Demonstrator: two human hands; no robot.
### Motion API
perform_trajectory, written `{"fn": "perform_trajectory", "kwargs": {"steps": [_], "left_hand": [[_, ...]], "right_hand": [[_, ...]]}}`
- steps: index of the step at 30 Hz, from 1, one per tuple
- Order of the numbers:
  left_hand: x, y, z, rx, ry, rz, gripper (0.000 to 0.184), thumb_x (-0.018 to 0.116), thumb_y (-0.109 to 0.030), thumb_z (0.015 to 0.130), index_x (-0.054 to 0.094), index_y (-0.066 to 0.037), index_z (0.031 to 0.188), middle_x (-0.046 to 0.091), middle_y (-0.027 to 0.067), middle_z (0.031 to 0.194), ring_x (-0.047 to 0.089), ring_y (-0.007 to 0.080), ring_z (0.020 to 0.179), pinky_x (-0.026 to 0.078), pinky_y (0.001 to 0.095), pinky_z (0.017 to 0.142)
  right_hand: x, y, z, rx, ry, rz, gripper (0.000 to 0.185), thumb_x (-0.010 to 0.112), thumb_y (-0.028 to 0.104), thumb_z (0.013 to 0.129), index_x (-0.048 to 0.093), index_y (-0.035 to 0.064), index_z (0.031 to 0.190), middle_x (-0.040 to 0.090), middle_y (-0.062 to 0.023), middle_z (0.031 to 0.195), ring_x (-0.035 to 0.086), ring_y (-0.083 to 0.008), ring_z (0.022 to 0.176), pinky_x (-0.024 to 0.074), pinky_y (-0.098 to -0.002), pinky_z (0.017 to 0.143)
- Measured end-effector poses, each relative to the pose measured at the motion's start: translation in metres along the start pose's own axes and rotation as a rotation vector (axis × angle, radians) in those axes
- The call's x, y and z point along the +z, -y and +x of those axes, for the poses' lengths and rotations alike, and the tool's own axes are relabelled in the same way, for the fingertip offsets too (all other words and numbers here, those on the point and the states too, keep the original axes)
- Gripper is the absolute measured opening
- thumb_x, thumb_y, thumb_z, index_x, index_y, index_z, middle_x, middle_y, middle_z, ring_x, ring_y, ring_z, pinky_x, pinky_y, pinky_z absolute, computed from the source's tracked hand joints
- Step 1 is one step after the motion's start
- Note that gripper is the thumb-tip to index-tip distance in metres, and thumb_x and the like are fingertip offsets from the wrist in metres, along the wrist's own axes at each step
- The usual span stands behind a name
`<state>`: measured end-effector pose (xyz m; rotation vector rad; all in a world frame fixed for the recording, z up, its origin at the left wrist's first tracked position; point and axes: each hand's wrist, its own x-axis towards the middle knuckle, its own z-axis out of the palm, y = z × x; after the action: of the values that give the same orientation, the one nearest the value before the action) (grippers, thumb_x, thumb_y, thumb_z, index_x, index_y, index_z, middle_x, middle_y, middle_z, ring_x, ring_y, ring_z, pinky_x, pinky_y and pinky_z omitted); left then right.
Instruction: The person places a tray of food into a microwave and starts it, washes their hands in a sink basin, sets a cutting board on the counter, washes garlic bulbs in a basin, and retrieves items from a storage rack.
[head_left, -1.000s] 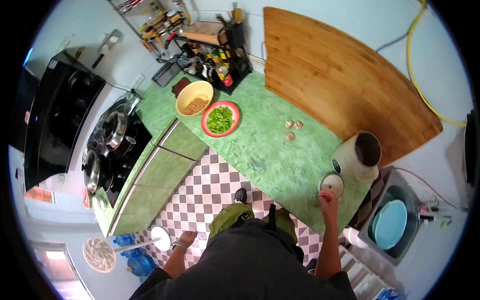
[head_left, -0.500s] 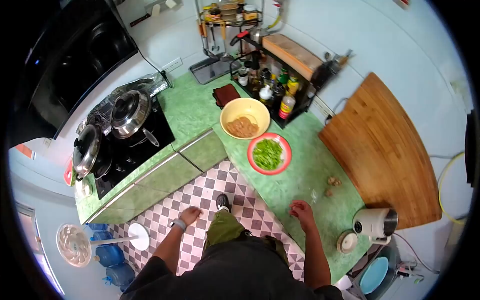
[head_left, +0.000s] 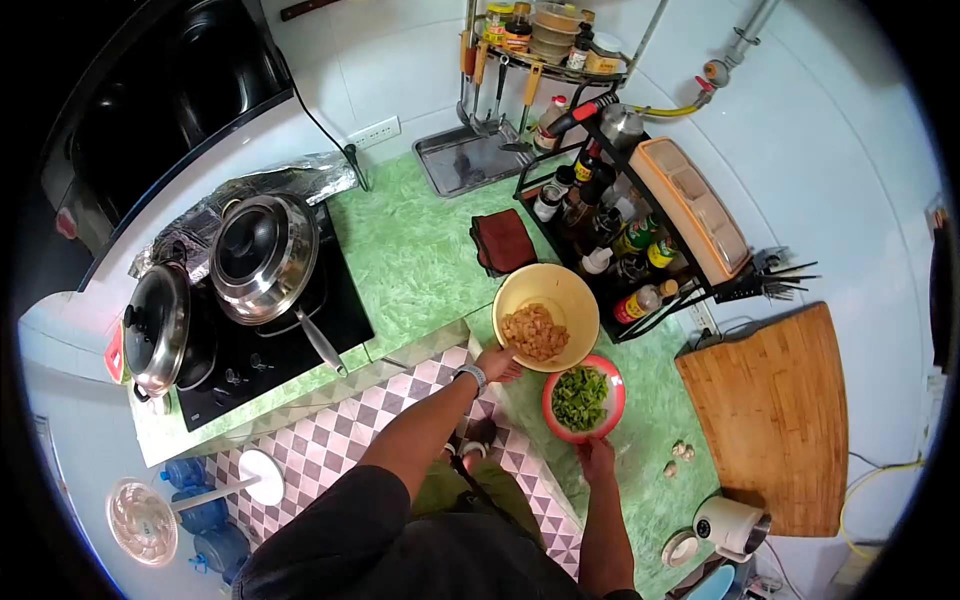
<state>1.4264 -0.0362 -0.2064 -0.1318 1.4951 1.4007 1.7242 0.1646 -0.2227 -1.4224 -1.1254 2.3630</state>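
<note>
My left hand, with a grey watch on its wrist, is at the lower left rim of a cream-yellow bowl. Its fingers are stretched out and apart beside the bowl; whether they press on it I cannot tell. Pieces of raw, pinkish-brown meat lie in the bowl. Just below stands a red-rimmed plate heaped with chopped green vegetables. At that plate's near edge my right hand has its fingers closed on the rim; the fingertips are partly hidden.
A stove with two lidded pans is on the left. Behind the bowl are a folded dark red cloth and a black rack of bottles. A wooden board, small garlic-like pieces and a white kettle are on the right.
My view has shifted closer to the counter. The left hand has come up from over the floor to the yellow bowl. The right hand has moved from above the counter to the red-rimmed plate.
</note>
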Motion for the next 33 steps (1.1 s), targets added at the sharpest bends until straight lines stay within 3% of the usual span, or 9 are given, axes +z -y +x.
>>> {"fn": "perform_trajectory", "kwargs": {"steps": [6,10,13,16,18,21,26,28,33], "left_hand": [[-0.001,0.013,0.031,0.174,-0.264,-0.118,0.040,0.052,-0.031,0.092,0.060,0.006,0.106,0.070,0.0145,0.089,0.070,0.0242,0.077,0.059,0.0361,0.062],[-0.033,-0.021,-0.016,0.182,-0.233,-0.124,0.035,0.052,-0.022,0.094,0.057,0.012,0.102,0.066,0.0207,0.095,0.069,0.0263,0.081,0.061,0.0342,0.063],[-0.070,-0.043,-0.045,0.247,-0.404,-0.258,0.033,0.051,-0.019,0.093,0.055,0.012,0.103,0.066,0.0209,0.094,0.069,0.0271,0.077,0.061,0.0346,0.062],[-0.127,-0.060,-0.050,0.259,-0.544,-0.238,0.031,0.048,-0.018,0.093,0.053,0.011,0.104,0.065,0.0189,0.093,0.068,0.0252,0.075,0.060,0.0341,0.063],[-0.150,-0.079,-0.053,0.325,-0.652,-0.310,0.035,0.049,-0.024,0.093,0.058,0.011,0.093,0.066,0.0168,0.084,0.066,0.0220,0.066,0.057,0.0299,0.060],[-0.194,-0.096,-0.041,0.209,-0.728,-0.387,0.028,0.049,-0.020,0.094,0.056,0.005,0.105,0.065,0.0139,0.091,0.063,0.0202,0.071,0.057,0.0308,0.066],[-0.248,-0.108,-0.008,0.230,-0.717,-0.495,0.026,0.049,-0.018,0.094,0.054,0.004,0.108,0.065,0.0133,0.095,0.064,0.0200,0.075,0.057,0.0306,0.066],[-0.261,-0.108,0.009,0.317,-0.757,-0.653,0.023,0.053,-0.018,0.092,0.056,0.002,0.102,0.065,0.0116,0.086,0.064,0.0193,0.071,0.056,0.0285,0.061],[-0.300,-0.097,0.045,0.294,-0.645,-0.656,0.024,0.051,-0.021,0.093,0.056,-0.002,0.106,0.064,0.0110,0.092,0.063,0.0211,0.078,0.054,0.0321,0.069]], "right_hand": [[-0.001,0.000,0.000,-0.020,-0.024,0.027,0.009,0.055,0.005,0.091,0.058,0.0044,0.100,0.064,-0.0067,0.089,0.064,-0.0193,0.079,0.0541,-0.0322,0.069],[-0.009,0.002,-0.008,-0.087,0.006,0.004,0.006,0.058,0.007,0.091,0.060,0.0041,0.096,0.064,-0.0051,0.089,0.063,-0.0170,0.079,0.0532,-0.0312,0.070],[0.000,0.002,-0.012,-0.102,0.028,-0.043,0.008,0.057,0.008,0.091,0.060,0.0038,0.097,0.064,-0.0035,0.089,0.063,-0.0150,0.078,0.0526,-0.0301,0.071],[0.041,0.022,-0.026,-0.071,0.009,-0.102,0.010,0.056,0.009,0.092,0.060,0.0029,0.099,0.064,-0.0032,0.089,0.063,-0.0147,0.078,0.0524,-0.0293,0.072],[0.072,0.028,-0.020,-0.083,0.044,-0.109,0.010,0.056,0.009,0.091,0.060,0.0029,0.099,0.064,-0.0035,0.089,0.063,-0.0151,0.078,0.0524,-0.0294,0.072],[0.120,0.026,0.009,-0.109,0.119,-0.145,0.011,0.057,0.010,0.091,0.060,0.0030,0.099,0.063,-0.0041,0.088,0.063,-0.0155,0.078,0.0527,-0.0296,0.072],[0.230,0.015,0.048,-0.102,0.168,-0.136,0.011,0.058,0.009,0.090,0.061,0.0025,0.098,0.063,-0.0049,0.086,0.063,-0.0161,0.078,0.0534,-0.0302,0.073],[0.265,0.001,0.070,-0.140,0.254,-0.211,0.011,0.057,0.008,0.089,0.060,0.0015,0.097,0.064,-0.0056,0.087,0.063,-0.0164,0.078,0.0539,-0.0305,0.073],[0.346,-0.033,0.094,-0.067,0.247,-0.081,0.011,0.056,0.008,0.090,0.060,0.0006,0.097,0.064,-0.0066,0.089,0.064,-0.0165,0.079,0.0541,-0.0299,0.073]]}}
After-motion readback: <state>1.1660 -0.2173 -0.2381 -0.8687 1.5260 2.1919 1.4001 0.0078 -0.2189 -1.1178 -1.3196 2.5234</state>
